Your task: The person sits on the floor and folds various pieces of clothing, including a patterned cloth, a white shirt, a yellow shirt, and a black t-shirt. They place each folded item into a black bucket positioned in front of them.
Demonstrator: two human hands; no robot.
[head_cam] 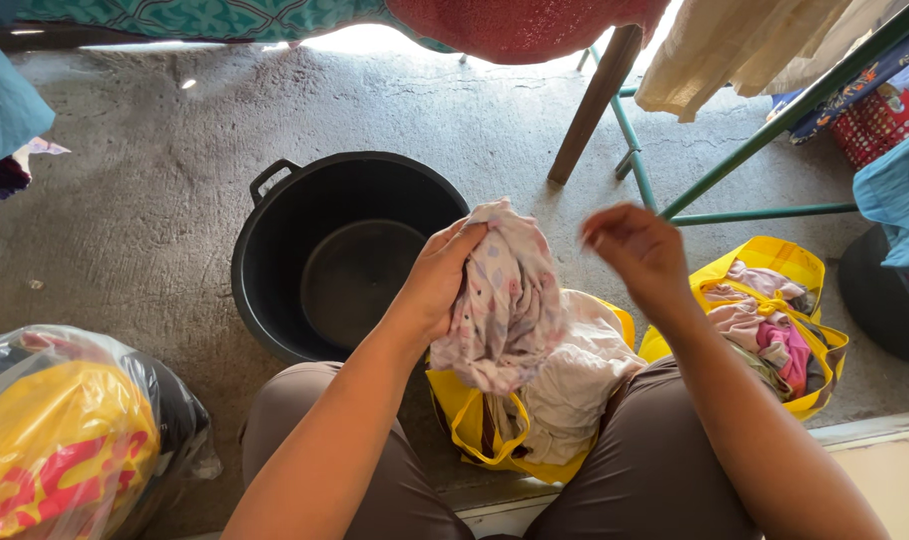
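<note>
My left hand (436,280) is closed around a bunched pale cloth (504,300) with small pink and grey marks, holding it up over my lap, above the yellow bag between my knees. My right hand (639,250) hangs just beside the cloth without touching it, its fingers curled loosely inward and holding nothing that I can see.

At my lower left a clear plastic bag (69,430) sits on the concrete floor (124,200), stuffed with a bright yellow package that has red shapes on it. Far right, under the green metal rack (774,115), there is a red patterned basket (879,120).

The yellow bag between my knees (474,420) is open and full of whitish and cream clothes. A second yellow bag (804,300) stands by my right knee, holding pink and mauve garments. In front of me the round black tub (274,250) with a side handle has only its bare dark bottom showing. Pale cloth hangs from the rack above.
</note>
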